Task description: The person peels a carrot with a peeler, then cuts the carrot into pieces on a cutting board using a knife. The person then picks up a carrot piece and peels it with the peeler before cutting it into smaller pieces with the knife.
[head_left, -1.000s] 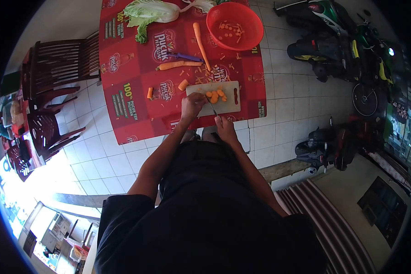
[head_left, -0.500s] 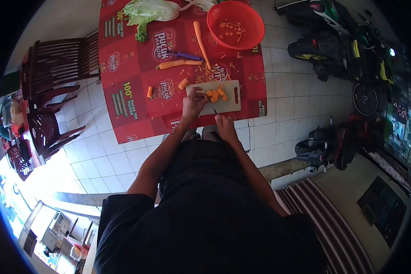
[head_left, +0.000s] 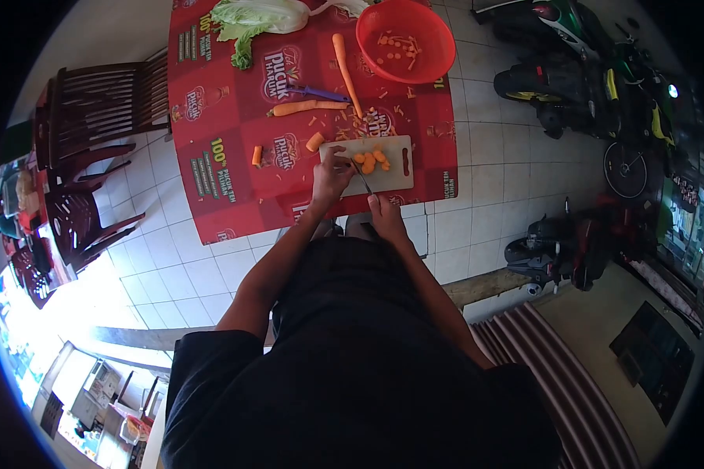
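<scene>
Our right hand (head_left: 385, 215) grips the knife (head_left: 365, 184), blade over the board (head_left: 393, 178). Carrot slices (head_left: 369, 166) lie on it. Left hand (head_left: 333, 174) curled near blade; we can't tell what it's pinching.

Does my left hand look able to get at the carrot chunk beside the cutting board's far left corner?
Probably yes: the carrot chunk lies on the red tablecloth close to your left hand, nothing visible stands between them, and the knife is in your right hand.
</scene>
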Motion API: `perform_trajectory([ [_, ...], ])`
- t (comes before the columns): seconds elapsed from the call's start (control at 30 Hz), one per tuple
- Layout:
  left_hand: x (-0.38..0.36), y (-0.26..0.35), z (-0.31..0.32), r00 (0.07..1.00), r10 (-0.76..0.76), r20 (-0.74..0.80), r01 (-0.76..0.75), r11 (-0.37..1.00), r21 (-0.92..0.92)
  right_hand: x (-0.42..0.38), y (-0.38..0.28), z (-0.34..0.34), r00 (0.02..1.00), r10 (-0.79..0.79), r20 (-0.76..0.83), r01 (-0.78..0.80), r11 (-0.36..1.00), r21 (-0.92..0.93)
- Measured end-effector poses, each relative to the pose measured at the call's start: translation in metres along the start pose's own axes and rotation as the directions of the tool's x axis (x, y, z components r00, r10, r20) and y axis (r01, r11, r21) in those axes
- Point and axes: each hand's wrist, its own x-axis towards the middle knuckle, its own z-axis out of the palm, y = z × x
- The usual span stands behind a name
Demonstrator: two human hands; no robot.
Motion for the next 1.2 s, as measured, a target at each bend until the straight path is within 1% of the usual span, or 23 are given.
perform_trajectory([
  [0.13,-0.001,0.004,-0.001,1.000,-0.020,-0.006,0.020,1.000,-0.022,-0.001,-0.004,-0.003,1.000,-0.002,-0.003,0.002,1.000,0.016],
  [0.23,0.000,0.007,-0.003,0.999,-0.031,0.008,0.031,0.999,0.012,-0.001,-0.004,-0.001,1.000,0.001,-0.011,-0.001,1.000,0.011],
  [0.33,-0.002,0.004,-0.003,0.998,-0.058,0.009,0.058,0.994,-0.088,0.001,0.001,0.003,1.000,-0.007,-0.004,0.007,1.000,-0.012],
  [0.43,-0.002,-0.009,-0.006,0.997,0.073,0.034,-0.073,0.997,0.000,0.002,0.005,0.006,1.000,-0.002,0.019,0.002,1.000,-0.014],
  [0.53,-0.003,-0.013,-0.008,0.998,0.054,0.008,-0.054,0.998,-0.030,0.003,0.007,0.008,0.999,0.016,0.037,-0.015,1.000,-0.025],
  [0.63,-0.004,-0.015,-0.009,0.999,-0.007,0.032,0.009,0.998,-0.066,0.001,0.002,0.005,0.998,0.042,0.044,-0.041,0.999,-0.027],
  [0.73,-0.002,-0.018,-0.009,0.998,0.023,0.051,-0.026,0.998,0.055,-0.001,-0.002,0.002,0.998,0.050,0.032,-0.048,0.997,-0.052],
  [0.83,-0.002,-0.016,-0.005,0.998,0.028,0.047,-0.029,0.999,0.018,-0.001,-0.003,0.001,0.999,0.034,-0.013,-0.035,0.999,-0.038],
  [0.93,-0.001,-0.015,0.001,0.997,0.068,0.034,-0.069,0.998,0.015,-0.001,0.001,0.002,0.999,0.027,-0.027,-0.028,0.998,-0.052],
  [1.03,0.000,-0.015,0.003,0.996,0.060,0.059,-0.064,0.995,0.079,0.000,0.013,0.005,0.999,0.034,-0.007,-0.034,0.998,-0.048],
  [1.2,-0.001,-0.003,-0.001,0.995,0.058,0.076,-0.065,0.993,0.094,-0.002,0.018,0.012,0.998,0.051,-0.049,-0.051,0.999,0.009],
])
